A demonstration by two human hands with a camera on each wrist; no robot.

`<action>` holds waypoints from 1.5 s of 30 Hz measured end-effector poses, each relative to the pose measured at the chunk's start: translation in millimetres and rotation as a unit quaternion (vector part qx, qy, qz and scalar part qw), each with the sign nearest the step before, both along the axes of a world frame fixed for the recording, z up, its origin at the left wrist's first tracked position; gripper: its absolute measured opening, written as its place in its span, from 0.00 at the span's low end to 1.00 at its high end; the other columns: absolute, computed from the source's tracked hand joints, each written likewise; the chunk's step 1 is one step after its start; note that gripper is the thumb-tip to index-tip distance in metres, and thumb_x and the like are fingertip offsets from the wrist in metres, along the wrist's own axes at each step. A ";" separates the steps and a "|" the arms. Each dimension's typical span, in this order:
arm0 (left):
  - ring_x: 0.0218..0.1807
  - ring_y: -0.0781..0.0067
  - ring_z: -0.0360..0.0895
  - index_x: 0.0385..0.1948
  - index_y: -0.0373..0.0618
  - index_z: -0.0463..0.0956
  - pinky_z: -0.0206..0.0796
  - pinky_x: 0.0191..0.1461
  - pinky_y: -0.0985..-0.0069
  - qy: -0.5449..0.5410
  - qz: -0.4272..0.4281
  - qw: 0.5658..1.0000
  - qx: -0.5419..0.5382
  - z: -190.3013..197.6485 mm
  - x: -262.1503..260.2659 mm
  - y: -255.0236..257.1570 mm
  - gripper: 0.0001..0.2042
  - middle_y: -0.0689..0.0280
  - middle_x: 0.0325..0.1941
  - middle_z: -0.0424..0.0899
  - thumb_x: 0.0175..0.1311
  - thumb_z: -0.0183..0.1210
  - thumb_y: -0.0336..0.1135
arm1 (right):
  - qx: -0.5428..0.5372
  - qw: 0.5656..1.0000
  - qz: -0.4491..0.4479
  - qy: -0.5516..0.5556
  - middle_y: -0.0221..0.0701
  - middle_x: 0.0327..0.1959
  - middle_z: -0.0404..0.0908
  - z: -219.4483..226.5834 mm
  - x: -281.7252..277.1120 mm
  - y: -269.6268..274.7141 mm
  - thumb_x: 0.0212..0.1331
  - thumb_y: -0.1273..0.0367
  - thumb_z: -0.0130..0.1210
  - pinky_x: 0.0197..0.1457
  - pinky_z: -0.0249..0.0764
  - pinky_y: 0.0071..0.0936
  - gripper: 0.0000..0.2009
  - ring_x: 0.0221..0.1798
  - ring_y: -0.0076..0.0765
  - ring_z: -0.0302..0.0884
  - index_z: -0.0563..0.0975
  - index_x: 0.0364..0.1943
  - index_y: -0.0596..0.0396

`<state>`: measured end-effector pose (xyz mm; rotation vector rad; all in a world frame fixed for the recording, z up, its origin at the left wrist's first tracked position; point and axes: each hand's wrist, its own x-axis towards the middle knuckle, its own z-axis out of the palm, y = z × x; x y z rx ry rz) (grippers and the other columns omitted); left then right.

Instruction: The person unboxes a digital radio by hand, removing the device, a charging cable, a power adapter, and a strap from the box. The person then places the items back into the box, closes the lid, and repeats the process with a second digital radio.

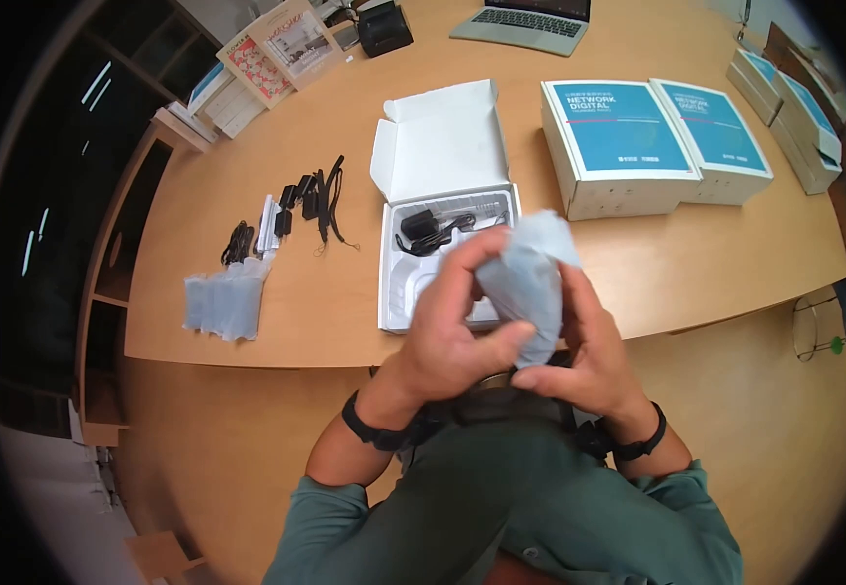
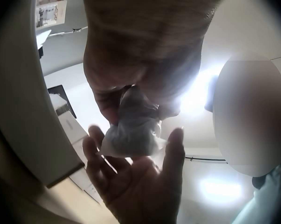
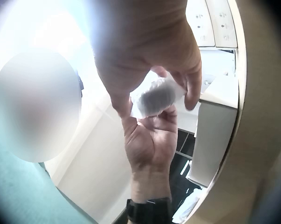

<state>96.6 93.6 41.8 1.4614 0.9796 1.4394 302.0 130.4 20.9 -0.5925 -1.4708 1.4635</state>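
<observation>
A small object in a frosted, whitish-blue sleeve [image 1: 532, 278] is held up in front of the near table edge; its contents are hidden. My left hand [image 1: 447, 327] grips it, thumb across the near face and fingers round the far side. Around its other side curves my right hand [image 1: 594, 356], thumb at the lower end and fingers along the right edge. In the right wrist view the wrapped object [image 3: 156, 98] lies between both hands. Just behind them is an open white box [image 1: 442, 141], its moulded tray holding a black power adapter [image 1: 418, 226] with its cable.
Several similar wrapped pieces [image 1: 223, 302] lie at the table's left, near a coiled black cable [image 1: 239, 244], small black adapters and black straps [image 1: 330, 200]. Two blue-and-white boxes [image 1: 623, 136] stand at the right. A laptop [image 1: 525, 24] and propped books [image 1: 282, 49] are farther back.
</observation>
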 end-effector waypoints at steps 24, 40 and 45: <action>0.61 0.48 0.82 0.52 0.44 0.88 0.63 0.74 0.43 0.411 0.154 0.863 0.250 45.8 -32.4 -19.9 0.13 0.61 0.47 0.92 0.67 0.65 0.25 | 0.237 0.926 -0.214 -0.202 0.40 0.59 0.85 -22.4 -4.2 10.7 0.49 0.81 0.76 0.64 0.82 0.37 0.35 0.60 0.46 0.86 0.79 0.67 0.56; 0.53 0.50 0.83 0.47 0.41 0.87 0.66 0.73 0.46 0.272 0.188 0.900 0.283 26.6 -35.3 -29.5 0.10 0.62 0.47 0.91 0.68 0.72 0.32 | 0.283 0.889 -0.235 -0.271 0.43 0.58 0.84 -21.4 0.9 6.0 0.48 0.82 0.74 0.61 0.82 0.42 0.36 0.57 0.51 0.85 0.78 0.67 0.57; 0.52 0.61 0.84 0.55 0.39 0.87 0.72 0.67 0.61 0.207 0.168 0.955 0.131 23.4 -42.7 -21.0 0.12 0.62 0.44 0.91 0.80 0.62 0.34 | 0.316 0.874 -0.235 -0.283 0.44 0.57 0.84 -15.5 1.6 1.6 0.47 0.82 0.74 0.60 0.83 0.42 0.36 0.56 0.52 0.86 0.78 0.67 0.57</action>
